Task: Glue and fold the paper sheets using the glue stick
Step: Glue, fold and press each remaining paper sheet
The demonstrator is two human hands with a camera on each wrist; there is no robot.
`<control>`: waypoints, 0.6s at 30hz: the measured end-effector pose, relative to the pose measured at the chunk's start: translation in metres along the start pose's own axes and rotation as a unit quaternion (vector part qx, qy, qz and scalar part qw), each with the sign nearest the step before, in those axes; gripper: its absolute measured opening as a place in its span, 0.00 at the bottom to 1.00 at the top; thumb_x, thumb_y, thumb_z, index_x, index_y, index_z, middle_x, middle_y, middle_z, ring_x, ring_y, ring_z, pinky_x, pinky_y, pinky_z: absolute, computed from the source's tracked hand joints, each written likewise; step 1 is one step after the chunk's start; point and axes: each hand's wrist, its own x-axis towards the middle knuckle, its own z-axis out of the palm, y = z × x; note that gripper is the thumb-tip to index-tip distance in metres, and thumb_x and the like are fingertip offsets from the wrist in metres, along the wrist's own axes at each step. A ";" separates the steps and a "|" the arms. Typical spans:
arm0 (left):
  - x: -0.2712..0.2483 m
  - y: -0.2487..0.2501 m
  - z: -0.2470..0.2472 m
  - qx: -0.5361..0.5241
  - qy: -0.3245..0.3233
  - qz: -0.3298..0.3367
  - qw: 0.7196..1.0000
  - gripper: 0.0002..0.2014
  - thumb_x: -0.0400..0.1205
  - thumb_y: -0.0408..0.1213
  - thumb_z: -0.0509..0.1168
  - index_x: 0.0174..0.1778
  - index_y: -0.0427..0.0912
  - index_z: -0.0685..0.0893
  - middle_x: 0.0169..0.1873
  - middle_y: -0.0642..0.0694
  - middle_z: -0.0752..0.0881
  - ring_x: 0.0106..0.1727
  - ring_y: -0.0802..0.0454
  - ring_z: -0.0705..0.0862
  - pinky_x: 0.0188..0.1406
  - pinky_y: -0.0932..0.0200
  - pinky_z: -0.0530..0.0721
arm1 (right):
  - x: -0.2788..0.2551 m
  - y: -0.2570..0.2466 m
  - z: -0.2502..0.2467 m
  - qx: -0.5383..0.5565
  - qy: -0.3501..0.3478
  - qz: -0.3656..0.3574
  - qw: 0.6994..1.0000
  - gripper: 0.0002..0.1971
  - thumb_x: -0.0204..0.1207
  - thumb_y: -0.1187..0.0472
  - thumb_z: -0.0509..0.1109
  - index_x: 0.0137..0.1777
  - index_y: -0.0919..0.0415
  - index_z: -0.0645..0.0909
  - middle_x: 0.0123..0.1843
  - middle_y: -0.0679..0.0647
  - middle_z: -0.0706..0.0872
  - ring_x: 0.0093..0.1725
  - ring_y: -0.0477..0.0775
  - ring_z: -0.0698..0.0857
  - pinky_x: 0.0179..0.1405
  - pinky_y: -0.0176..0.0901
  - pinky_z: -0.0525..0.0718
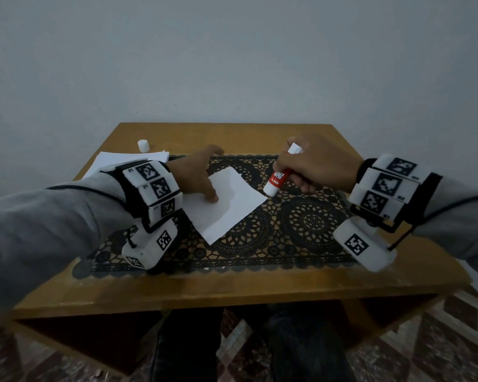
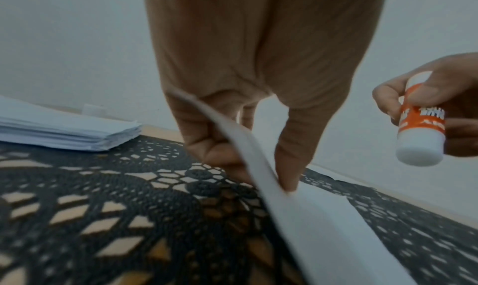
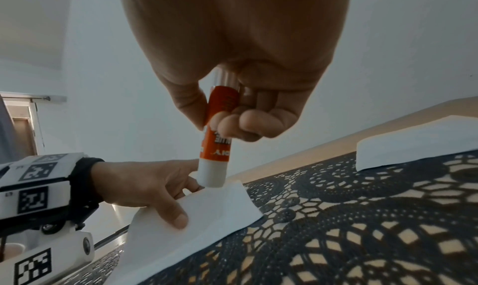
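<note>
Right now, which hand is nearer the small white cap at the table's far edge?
Left. The left hand rests on the paper just right of the small white cap; the right hand is across the mat.

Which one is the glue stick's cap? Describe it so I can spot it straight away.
Start at the wooden table and go to its far left corner, behind the stack of paper. The cap is the small white cylinder standing there alone, the only upright, round thing beside flat sheets.
</note>
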 end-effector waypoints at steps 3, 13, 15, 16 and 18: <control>-0.003 0.002 -0.003 -0.034 0.005 0.047 0.998 0.35 0.72 0.27 0.74 0.74 0.54 0.73 0.60 0.42 0.81 0.53 0.45 0.81 0.54 0.55 0.81 | 0.008 0.001 0.002 -0.011 0.007 0.000 1.000 0.15 0.78 0.59 0.69 0.38 0.45 0.64 0.21 0.53 0.81 0.18 0.49 0.78 0.17 0.39 0.76; -0.015 -0.004 0.017 0.084 -0.039 -0.034 0.995 0.21 0.72 0.43 0.78 0.60 0.52 0.82 0.67 0.46 0.77 0.61 0.45 0.79 0.58 0.51 0.82 | 0.034 0.000 0.029 -0.122 0.044 -0.031 0.991 0.08 0.77 0.55 0.69 0.47 0.53 0.72 0.36 0.53 0.81 0.23 0.49 0.79 0.22 0.39 0.76; -0.017 -0.004 0.021 0.116 -0.046 -0.038 0.991 0.25 0.71 0.46 0.78 0.62 0.52 0.78 0.66 0.45 0.78 0.61 0.45 0.78 0.57 0.51 0.81 | 0.040 -0.001 0.037 -0.165 0.050 -0.038 0.984 0.09 0.77 0.54 0.69 0.46 0.60 0.74 0.43 0.55 0.82 0.31 0.51 0.77 0.31 0.41 0.76; -0.017 -0.003 0.022 0.128 -0.044 -0.038 0.990 0.26 0.71 0.47 0.77 0.63 0.50 0.77 0.65 0.45 0.78 0.60 0.45 0.78 0.55 0.53 0.80 | 0.043 -0.001 0.040 -0.183 0.054 -0.041 0.981 0.12 0.77 0.54 0.68 0.48 0.64 0.76 0.46 0.57 0.83 0.36 0.52 0.77 0.36 0.43 0.76; -0.017 -0.002 0.023 0.139 -0.043 -0.039 0.989 0.27 0.72 0.48 0.77 0.64 0.49 0.75 0.63 0.44 0.79 0.57 0.46 0.77 0.52 0.55 0.78 | 0.049 -0.001 0.045 -0.211 0.057 -0.044 0.975 0.13 0.78 0.55 0.68 0.52 0.66 0.77 0.49 0.58 0.83 0.44 0.54 0.79 0.41 0.47 0.76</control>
